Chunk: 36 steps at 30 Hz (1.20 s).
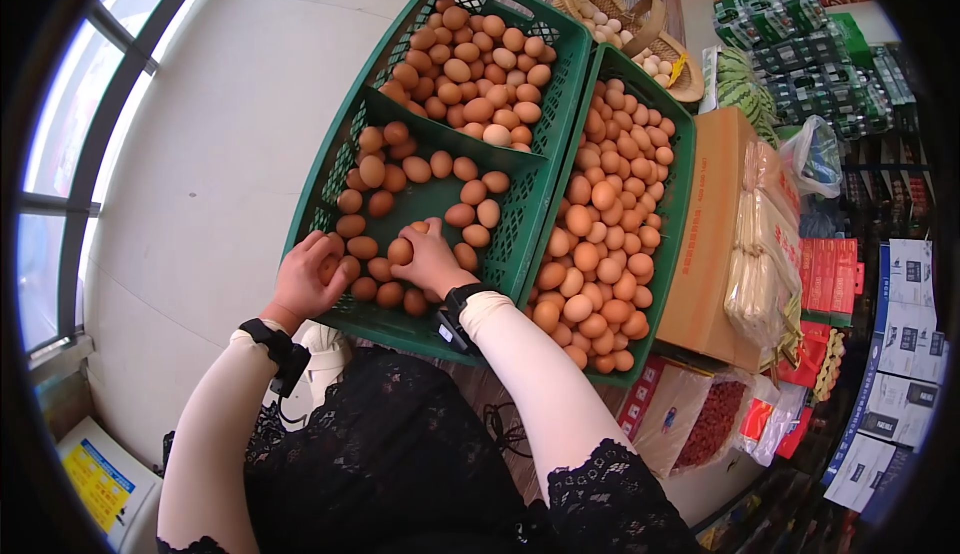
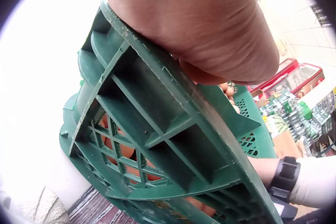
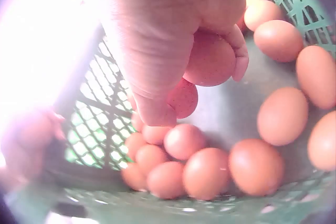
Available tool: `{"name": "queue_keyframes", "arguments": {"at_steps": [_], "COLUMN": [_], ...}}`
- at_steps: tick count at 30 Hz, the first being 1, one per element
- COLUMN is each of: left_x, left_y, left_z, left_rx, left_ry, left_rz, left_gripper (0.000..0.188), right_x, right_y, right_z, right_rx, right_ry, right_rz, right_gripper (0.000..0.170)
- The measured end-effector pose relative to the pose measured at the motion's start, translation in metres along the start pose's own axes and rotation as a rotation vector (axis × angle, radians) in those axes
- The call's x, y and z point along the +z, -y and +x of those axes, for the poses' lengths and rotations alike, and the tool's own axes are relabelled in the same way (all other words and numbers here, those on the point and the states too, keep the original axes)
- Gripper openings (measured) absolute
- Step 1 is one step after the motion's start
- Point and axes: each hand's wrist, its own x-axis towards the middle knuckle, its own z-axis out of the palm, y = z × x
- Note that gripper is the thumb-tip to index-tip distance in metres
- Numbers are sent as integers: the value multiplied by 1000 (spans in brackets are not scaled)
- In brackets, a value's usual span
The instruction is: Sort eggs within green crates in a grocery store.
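**Egg crate, near compartment: 2 hands over the eggs**

Left hand [image 1: 308, 279]: positioned at the left wall of the green crate [image 1: 460, 343], fingers curled, pinching 1 brown egg [image 1: 328, 270] against the thumb just inside the rim. Fingers and thumb partly cover this egg; its long axis cannot be told.

Loose eggs [image 1: 371, 171] line the near compartment's walls, leaving bare floor [image 1: 425, 200] at the middle. Shells are smooth and brown, varying in shade. Eggs lie at mixed angles.

Right hand [image 1: 436, 262]: reaches over the near rim; thumb and bent fingers grip 1 smooth, reddish-brown egg [image 3: 211, 60] above the floor. Its ends are partly covered; axis unclear.

A divider [image 1: 450, 136] bounds the far side. To the right, a 2nd crate [image 1: 672, 254], filled with eggs, adjoins the crate wall.
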Motion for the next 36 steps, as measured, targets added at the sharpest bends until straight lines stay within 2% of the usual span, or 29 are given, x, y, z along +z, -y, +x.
{"name": "queue_keyframes", "arguments": {"at_steps": [1,2,4,6,7,8,9,10,11,12,13,14,15,17,21,23,24,26,28,30,31,33,34,36], "left_x": [0,-1,0,0,-1,-2,-2,-2,-1,-1,-2,-2,-3,-3,-1,-1,-1,0,0,-1,0,0,0,-1], "left_y": [-1,-1,0,0,-1,-3,-4,-4,-3,-3,-4,-5,-5,-4,-5,-5,-5,-5,-5,-5,-5,-6,-5,-5], "left_z": [0,0,1,0,0,0,1,2,1,1,2,2,1,1,1,0,1,1,0,1,1,0,1,1], "left_rx": [-18,-35,-20,-18,-16,-23,-29,-23,-22,-22,-19,-23,-28,-29,-36,-38,-42,-33,-28,-38,-39,-43,-47,-44], "left_ry": [8,14,13,6,6,14,22,20,23,26,22,29,35,40,44,41,42,36,35,36,37,36,32,32], "left_rz": [-4,-7,-6,-5,-6,5,15,12,21,32,34,31,29,29,37,40,40,36,26,33,25,24,26,29], "left_gripper": [15,15,16,16,16,16,16,16,15,15,15,15,16,15,15,15,15,15,15,15,15,15,15,15], "right_x": [-8,-39,-72,-128,-155,-179,-202,-228,-236,-242,-248,-251,-254,-258,-260,-261,-268,-284,-288,-291,-288,-274,-266,-251], "right_y": [4,28,21,10,3,-21,-48,-65,-100,-133,-154,-165,-162,-156,-162,-174,-173,-170,-180,-193,-211,-261,-290,-333], "right_z": [-4,-19,-39,-68,-82,-94,-101,-115,-124,-132,-141,-149,-154,-165,-166,-165,-164,-165,-170,-170,-169,-161,-154,-150], "right_rx": [-58,19,-190,-198,-129,-49,44,177,222,313,347,382,380,375,370,254,254,541,422,438,437,524,518,698], "right_ry": [-98,-101,-309,-495,-565,-672,-765,-709,-803,-798,-710,-619,-620,-343,-326,-330,-334,-138,-420,-791,-793,-1052,-1050,-989], "right_rz": [77,127,157,52,221,107,115,178,-120,-118,-173,-225,-222,-300,-231,-342,-342,369,607,751,748,737,739,72], "right_gripper": [57,55,54,57,56,57,60,55,60,62,63,64,64,65,67,61,61,50,32,28,28,32,32,48]}}
